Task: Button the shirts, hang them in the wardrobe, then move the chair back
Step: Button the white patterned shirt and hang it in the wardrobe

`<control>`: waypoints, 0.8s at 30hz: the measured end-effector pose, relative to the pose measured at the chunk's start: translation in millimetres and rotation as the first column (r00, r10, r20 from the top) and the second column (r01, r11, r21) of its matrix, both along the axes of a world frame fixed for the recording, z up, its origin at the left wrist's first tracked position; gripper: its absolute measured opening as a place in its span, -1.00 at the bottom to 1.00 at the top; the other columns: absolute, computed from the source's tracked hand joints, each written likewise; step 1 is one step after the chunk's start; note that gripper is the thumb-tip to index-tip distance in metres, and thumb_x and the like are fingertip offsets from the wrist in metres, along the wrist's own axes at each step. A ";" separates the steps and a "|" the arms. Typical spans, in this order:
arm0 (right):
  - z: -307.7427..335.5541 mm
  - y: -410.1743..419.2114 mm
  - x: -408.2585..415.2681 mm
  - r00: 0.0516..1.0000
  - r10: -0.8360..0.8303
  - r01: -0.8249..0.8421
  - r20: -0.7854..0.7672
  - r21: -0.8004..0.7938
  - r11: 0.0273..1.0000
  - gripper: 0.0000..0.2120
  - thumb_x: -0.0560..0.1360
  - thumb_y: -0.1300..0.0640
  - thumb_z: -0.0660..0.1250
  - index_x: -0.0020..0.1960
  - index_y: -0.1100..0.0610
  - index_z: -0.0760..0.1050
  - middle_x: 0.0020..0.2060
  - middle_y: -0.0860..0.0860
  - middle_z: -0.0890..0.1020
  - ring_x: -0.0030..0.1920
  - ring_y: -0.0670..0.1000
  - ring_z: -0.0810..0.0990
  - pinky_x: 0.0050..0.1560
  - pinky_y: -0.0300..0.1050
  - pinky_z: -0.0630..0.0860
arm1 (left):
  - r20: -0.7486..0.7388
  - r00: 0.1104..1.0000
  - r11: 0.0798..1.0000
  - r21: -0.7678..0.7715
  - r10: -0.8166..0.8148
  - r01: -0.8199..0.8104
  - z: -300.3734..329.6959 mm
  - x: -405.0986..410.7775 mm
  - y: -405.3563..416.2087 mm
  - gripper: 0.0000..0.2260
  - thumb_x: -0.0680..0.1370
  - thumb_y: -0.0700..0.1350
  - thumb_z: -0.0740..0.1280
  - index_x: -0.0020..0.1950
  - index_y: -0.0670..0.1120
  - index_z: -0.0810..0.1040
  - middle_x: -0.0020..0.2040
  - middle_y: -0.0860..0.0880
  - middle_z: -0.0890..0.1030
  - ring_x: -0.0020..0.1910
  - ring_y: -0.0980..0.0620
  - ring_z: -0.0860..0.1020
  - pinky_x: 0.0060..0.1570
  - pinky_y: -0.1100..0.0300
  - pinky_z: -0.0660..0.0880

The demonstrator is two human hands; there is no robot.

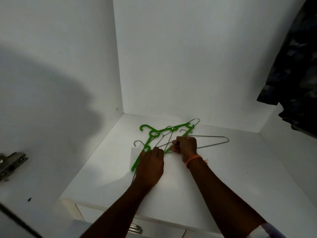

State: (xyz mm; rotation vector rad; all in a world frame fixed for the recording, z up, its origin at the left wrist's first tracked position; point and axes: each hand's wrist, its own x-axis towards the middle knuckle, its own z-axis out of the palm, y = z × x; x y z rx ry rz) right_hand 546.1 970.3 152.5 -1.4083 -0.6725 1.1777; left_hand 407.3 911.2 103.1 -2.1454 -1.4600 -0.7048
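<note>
Both hands reach onto the white wardrobe shelf (223, 169), the left hand (151, 162) gripping a green plastic hanger (147, 146) and the right hand (186, 146) pinching tangled wire hangers (211, 143), beside a dark patterned shirt (296, 69) hanging right

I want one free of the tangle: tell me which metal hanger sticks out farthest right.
The wire hanger whose pointed shoulder juts right of the right hand; the others overlap the green hangers.

I see a tangle of hangers (171, 136) lying on the wardrobe shelf (223, 177) at centre frame, toward its back left corner. My left hand (151, 164) rests on the pile's near left side, my right hand (186, 146) on its middle. A garment (295, 69) hangs at upper right, a hinge (10, 164) at left edge, drawers (154, 227) below the shelf.
</note>
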 end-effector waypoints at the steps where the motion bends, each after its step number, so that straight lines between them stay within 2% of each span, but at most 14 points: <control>1: 5.0 0.2 -2.5 1.000 -0.005 0.006 -0.020 0.041 0.999 -0.92 0.61 0.34 0.24 -0.03 0.34 0.48 -0.32 0.18 0.58 -0.51 0.04 0.60 -0.50 -0.13 0.59 | 0.019 1.000 1.000 0.018 0.010 -0.010 1.9 0.2 0.9 -0.79 0.38 -0.24 0.10 -0.21 -0.09 0.52 -0.30 -0.04 0.49 -0.42 -0.05 0.50 -0.34 0.11 0.39; 3: 18.8 -2.2 -5.4 1.000 0.001 0.001 -0.020 0.115 0.993 -0.91 0.62 0.36 0.21 0.01 0.33 0.49 -0.31 0.18 0.58 -0.49 0.04 0.63 -0.45 -0.10 0.62 | 0.094 0.995 0.999 0.036 0.013 -0.016 5.2 0.6 3.6 -0.91 0.42 -0.25 0.26 -0.20 -0.08 0.51 -0.29 -0.03 0.49 -0.38 -0.05 0.50 -0.34 0.12 0.33; 5: 34.9 -8.1 -5.3 0.999 0.028 -0.025 -0.015 0.177 0.984 -0.88 0.62 0.36 0.19 -0.01 0.30 0.49 -0.32 0.17 0.56 -0.46 0.06 0.63 -0.43 -0.06 0.63 | 0.287 0.957 0.999 0.036 -0.046 0.037 9.2 1.3 2.3 -0.98 0.47 -0.15 0.35 -0.15 -0.07 0.53 -0.24 0.00 0.52 -0.29 -0.02 0.50 -0.30 0.12 0.31; 7: 50.1 -18.6 -3.2 0.996 0.080 -0.071 -0.028 0.225 0.972 -0.87 0.63 0.35 0.18 -0.02 0.28 0.49 -0.34 0.15 0.53 -0.43 0.08 0.62 -0.40 -0.03 0.64 | 0.529 0.845 0.996 0.004 -0.075 0.087 20.7 2.8 -8.5 -0.81 0.51 0.06 0.30 -0.08 -0.04 0.57 -0.17 0.05 0.55 -0.18 0.05 0.46 -0.23 0.13 0.33; 10: 68.5 -42.2 -2.1 0.981 0.188 -0.166 -0.057 0.271 0.948 -0.88 0.63 0.36 0.17 0.02 0.30 0.48 -0.34 0.12 0.50 -0.38 0.09 0.65 -0.36 -0.01 0.65 | 0.799 0.585 0.965 -0.241 0.139 0.099 35.9 7.3 -25.1 -0.54 0.51 0.28 0.24 0.09 -0.09 0.58 0.01 -0.02 0.58 0.03 0.01 0.49 -0.03 0.11 0.41; 12: 78.2 -63.2 -5.6 0.952 0.295 -0.258 -0.083 0.303 0.917 -0.88 0.64 0.36 0.16 0.03 0.30 0.48 -0.34 0.10 0.51 -0.33 0.10 0.68 -0.31 0.01 0.67 | 0.864 0.354 0.871 -0.446 0.358 0.207 50.0 6.5 -43.5 -0.52 0.57 0.25 0.23 0.17 -0.15 0.54 0.07 -0.13 0.60 0.03 -0.12 0.57 0.01 0.04 0.51; 14: 88.0 -85.8 -13.0 0.905 0.415 -0.360 -0.095 0.349 0.865 -0.86 0.65 0.34 0.17 -0.01 0.27 0.49 -0.35 0.08 0.52 -0.31 0.10 0.70 -0.30 0.01 0.67 | 0.830 0.071 0.699 -0.509 0.553 0.502 65.7 4.8 -69.2 -0.61 0.63 0.13 0.22 0.20 -0.17 0.52 0.04 -0.16 0.61 -0.18 -0.13 0.61 -0.18 0.04 0.57; 15: 92.5 -99.7 -17.9 0.874 0.479 -0.418 -0.086 0.369 0.830 -0.85 0.65 0.33 0.17 -0.02 0.26 0.50 -0.35 0.07 0.52 -0.30 0.09 0.70 -0.30 0.00 0.66 | 0.817 -0.014 0.658 -0.455 0.577 0.600 72.3 2.5 -89.0 -0.66 0.65 0.07 0.21 0.19 -0.18 0.52 -0.03 -0.15 0.62 -0.32 -0.08 0.57 -0.34 0.14 0.53; 16: 95.5 -113.0 -21.0 0.845 0.530 -0.466 -0.074 0.386 0.796 -0.84 0.65 0.32 0.17 -0.03 0.24 0.50 -0.35 0.06 0.53 -0.29 0.09 0.70 -0.29 0.00 0.66 | 0.825 -0.047 0.661 -0.416 0.563 0.625 75.5 0.7 -106.8 -0.70 0.66 0.00 0.21 0.17 -0.20 0.55 -0.14 -0.12 0.62 -0.45 -0.01 0.49 -0.46 0.25 0.40; 17: 97.0 -127.1 -25.7 0.816 0.575 -0.510 -0.059 0.395 0.764 -0.85 0.65 0.32 0.17 -0.02 0.24 0.50 -0.36 0.06 0.53 -0.29 0.10 0.70 -0.28 0.00 0.66 | 0.846 -0.074 0.715 -0.395 0.528 0.577 75.8 -4.3 -124.9 -0.72 0.66 -0.04 0.21 0.13 -0.22 0.58 -0.25 -0.09 0.59 -0.53 0.05 0.38 -0.51 0.31 0.26; 19: 94.3 -150.3 -32.5 0.803 0.596 -0.556 0.013 0.378 0.741 -0.87 0.64 0.31 0.18 0.03 0.27 0.50 -0.33 0.09 0.56 -0.28 0.14 0.71 -0.26 0.03 0.66 | 0.905 -0.044 0.848 -0.378 0.423 0.372 74.4 -17.4 -155.5 -0.69 0.67 -0.03 0.19 0.02 -0.21 0.63 -0.41 -0.03 0.47 -0.60 0.13 0.28 -0.52 0.32 0.16; 20: 89.6 -163.3 -38.1 0.810 0.581 -0.568 0.077 0.345 0.747 -0.88 0.62 0.31 0.20 0.06 0.28 0.50 -0.29 0.13 0.58 -0.28 0.14 0.71 -0.27 0.03 0.67 | 0.928 0.036 0.899 -0.368 0.371 0.239 74.6 -26.8 -174.4 -0.66 0.68 -0.01 0.18 -0.04 -0.18 0.65 -0.46 -0.01 0.43 -0.61 0.16 0.29 -0.52 0.30 0.20; 22: 74.2 -185.4 -51.0 0.819 0.534 -0.573 0.210 0.277 0.771 -0.81 0.58 0.32 0.29 0.19 0.29 0.48 -0.15 0.21 0.62 -0.28 0.14 0.71 -0.31 0.00 0.66 | 0.904 0.266 0.933 -0.357 0.334 0.038 77.1 -47.0 -213.8 -0.65 0.68 0.01 0.15 -0.08 -0.12 0.65 -0.47 -0.01 0.45 -0.52 0.21 0.39 -0.40 0.27 0.34; 24: 55.6 -205.1 -66.5 0.802 0.486 -0.577 0.349 0.236 0.782 -0.43 0.49 0.35 0.42 0.44 0.21 0.33 0.08 0.21 0.58 -0.04 0.22 0.69 -0.21 -0.04 0.66 | 0.798 0.479 0.914 -0.406 0.366 -0.022 78.6 -65.7 -253.4 -0.63 0.69 0.01 0.12 -0.02 -0.14 0.65 -0.36 -0.06 0.56 -0.35 0.17 0.47 -0.21 0.26 0.41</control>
